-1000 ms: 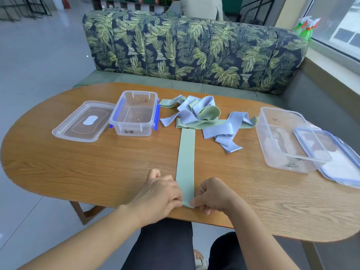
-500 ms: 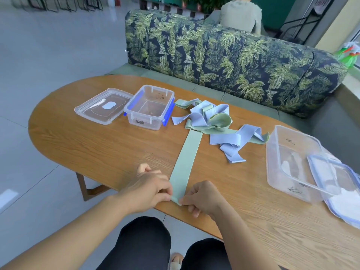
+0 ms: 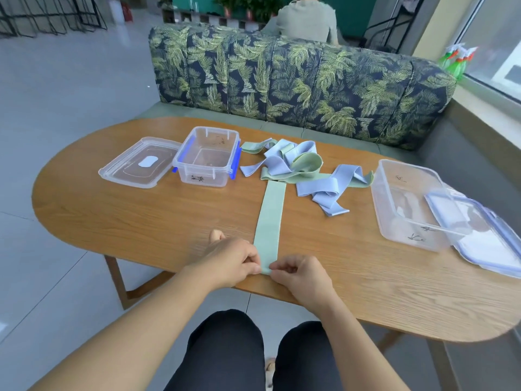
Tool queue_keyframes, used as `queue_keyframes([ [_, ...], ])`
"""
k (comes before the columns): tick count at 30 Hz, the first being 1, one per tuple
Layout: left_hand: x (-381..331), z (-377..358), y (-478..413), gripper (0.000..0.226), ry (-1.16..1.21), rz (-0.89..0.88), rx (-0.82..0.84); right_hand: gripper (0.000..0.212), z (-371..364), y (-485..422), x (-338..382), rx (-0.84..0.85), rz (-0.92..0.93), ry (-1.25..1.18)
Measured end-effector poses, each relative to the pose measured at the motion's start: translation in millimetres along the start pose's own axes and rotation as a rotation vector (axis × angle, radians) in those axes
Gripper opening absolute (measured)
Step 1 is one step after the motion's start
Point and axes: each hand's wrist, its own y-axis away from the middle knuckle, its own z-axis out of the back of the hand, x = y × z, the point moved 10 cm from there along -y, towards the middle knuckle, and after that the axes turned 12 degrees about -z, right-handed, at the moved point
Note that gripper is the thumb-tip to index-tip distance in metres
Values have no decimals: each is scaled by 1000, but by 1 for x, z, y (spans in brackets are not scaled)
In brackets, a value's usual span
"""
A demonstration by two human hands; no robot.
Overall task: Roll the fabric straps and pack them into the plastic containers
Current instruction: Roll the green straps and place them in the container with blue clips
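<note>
My knees (image 3: 225,348) in dark trousers sit under the near edge of the surface (image 3: 141,215). Right at that edge, both hands are on the job. My left hand (image 3: 231,261) has its fingers curled in, pinching the left corner of the green strap (image 3: 269,218) at its near end. My right hand (image 3: 301,275) is curled the same way, thumb and fingertips pinching the right corner. The two hands almost meet across the strap's width.

From my fingers the strap runs flat and straight away from me across the wood and goes under the pile (image 3: 293,165) of loose straps, pale blue and green, looped over one another in the middle of the surface. A blue strap (image 3: 327,190) trails off the pile's right side towards me.

Left of the pile stands the small tub (image 3: 207,158), clear with blue clips, upright. Its lid (image 3: 139,163) lies flat just beside it on the left.

Over on the right stands the big tub (image 3: 406,198), also clear. The blue-edged lid (image 3: 485,238) overlaps its right rim and reaches the surface's edge.

Beyond the surface is the leaf-print sofa (image 3: 296,77). Green spray bottles (image 3: 455,60) stand on the sill at far right, and behind the sofa a person (image 3: 306,19) sits with their back to me.
</note>
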Motion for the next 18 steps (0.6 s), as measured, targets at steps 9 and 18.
queue_keyframes([
  [9,-5,9,4,17,-25,43,-46,8,2,2,-4,-131,50,-21],
  [18,0,4,11,16,97,52,-39,14,-3,2,2,-131,94,181],
])
